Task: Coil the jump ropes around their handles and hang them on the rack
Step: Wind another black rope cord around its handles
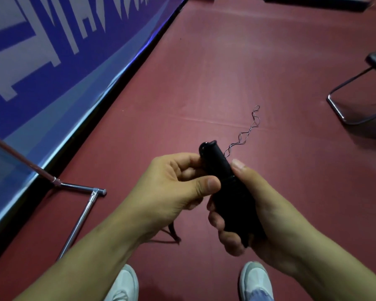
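Nothing legible shows: the blue banner (91, 68) bears large white letter-like shapes (cropped by the frame and seen at a steep slant), but none can be read.

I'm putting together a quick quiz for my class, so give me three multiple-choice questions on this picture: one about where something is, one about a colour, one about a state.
1. Where is the chrome stand foot?
A. At the left, beside the blue barrier
B. Under the chair
C. Between the shoes

2. What colour are the handles?
A. White
B. Red
C. Black

3. What state is the rope in?
A. Fully wound round the handles
B. Trailing in loose twists over the floor
C. Hanging from a hook

Answers:
1 A, its tubes lie along the barrier's lower edge.
2 C, they show dark against the red floor.
3 B, a twisted length runs away from the handles.
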`<state>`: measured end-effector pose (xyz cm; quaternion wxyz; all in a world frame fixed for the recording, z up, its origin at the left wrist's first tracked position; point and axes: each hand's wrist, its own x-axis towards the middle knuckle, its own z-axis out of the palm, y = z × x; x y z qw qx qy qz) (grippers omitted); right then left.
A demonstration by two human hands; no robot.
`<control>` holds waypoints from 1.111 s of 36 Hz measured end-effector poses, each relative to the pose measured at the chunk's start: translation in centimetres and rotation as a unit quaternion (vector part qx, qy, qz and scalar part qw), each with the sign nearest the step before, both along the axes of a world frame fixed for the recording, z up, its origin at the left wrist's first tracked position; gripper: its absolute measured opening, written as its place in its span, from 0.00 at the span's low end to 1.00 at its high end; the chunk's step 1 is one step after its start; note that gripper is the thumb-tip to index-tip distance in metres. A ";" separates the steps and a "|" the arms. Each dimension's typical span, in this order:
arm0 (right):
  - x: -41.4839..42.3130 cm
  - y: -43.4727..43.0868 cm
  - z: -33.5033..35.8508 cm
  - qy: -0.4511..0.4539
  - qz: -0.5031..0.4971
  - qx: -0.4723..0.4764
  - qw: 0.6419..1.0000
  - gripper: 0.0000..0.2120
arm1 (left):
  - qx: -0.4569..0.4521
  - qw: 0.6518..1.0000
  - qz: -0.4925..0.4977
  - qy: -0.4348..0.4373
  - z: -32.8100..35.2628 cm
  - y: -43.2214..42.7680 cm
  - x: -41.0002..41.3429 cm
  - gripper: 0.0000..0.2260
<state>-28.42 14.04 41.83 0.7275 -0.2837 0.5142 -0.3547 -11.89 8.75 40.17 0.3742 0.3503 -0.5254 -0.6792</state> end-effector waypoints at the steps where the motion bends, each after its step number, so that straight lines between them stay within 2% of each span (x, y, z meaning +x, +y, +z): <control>1: -0.2 0.0 0.2 -0.035 0.015 0.026 0.999 0.34 | -0.010 1.000 -0.012 -0.006 0.2 -0.2 0.2 0.11; 6: -0.3 0.0 0.1 -0.168 0.048 0.068 0.982 0.36 | -0.020 0.999 -0.046 -0.007 0.3 -0.6 0.6 0.09; 9: -0.3 0.0 -0.1 -0.162 0.060 0.069 0.983 0.37 | 0.007 1.000 -0.013 -0.007 0.1 -0.4 0.3 0.12; 11: 0.0 -0.1 -0.2 -0.104 0.038 0.053 0.992 0.35 | 0.020 1.000 0.007 -0.010 0.0 -0.1 0.1 0.11; 14: 0.3 -0.4 -0.1 0.023 -0.014 -0.015 1.000 0.26 | 0.035 0.999 0.033 -0.021 -0.3 0.0 0.0 0.06; 18: 0.2 -0.6 -0.3 0.212 -0.028 -0.116 0.970 0.25 | 0.038 0.995 0.079 -0.051 -0.7 -0.2 0.0 0.04; 21: 0.7 0.0 -1.0 0.333 0.005 -0.168 0.928 0.11 | 0.034 0.991 0.112 -0.063 -0.9 -0.1 -0.4 0.04; 22: 0.9 0.2 -1.3 0.374 0.013 -0.173 0.911 0.11 | 0.033 0.990 0.121 -0.063 -0.9 0.0 -0.7 0.04; 25: 1.5 0.8 -2.3 0.499 0.024 -0.213 0.840 0.31 | 0.029 0.989 0.135 -0.047 -1.0 0.6 -1.4 0.04; 26: 1.6 0.9 -2.4 0.529 0.017 -0.234 0.816 0.33 | 0.026 0.990 0.134 -0.039 -0.9 0.8 -1.6 0.04; 28: 1.5 0.8 -2.5 0.556 -0.006 -0.254 0.791 0.27 | 0.020 0.992 0.120 -0.029 -0.6 1.0 -1.6 0.04; 30: 1.0 0.4 -2.4 0.533 -0.015 -0.256 0.806 0.19 | 0.010 0.995 0.095 -0.026 -0.4 0.9 -1.2 0.04; 32: 0.4 -0.1 -2.0 0.465 0.005 -0.242 0.852 0.14 | -0.010 0.997 0.068 -0.038 -0.1 0.6 -0.4 0.06; 35: -0.2 -0.4 -1.0 0.326 0.072 -0.209 0.919 0.12 | -0.027 0.999 0.002 -0.040 0.2 -0.1 0.7 0.14; 37: -0.5 -0.4 -0.7 0.248 0.103 -0.206 0.941 0.11 | -0.007 0.999 -0.046 -0.009 0.1 -0.3 1.1 0.19; 40: -0.9 -0.3 -0.7 0.079 0.127 -0.181 0.972 0.10 | 0.005 0.996 -0.086 0.022 0.2 -0.5 1.0 0.18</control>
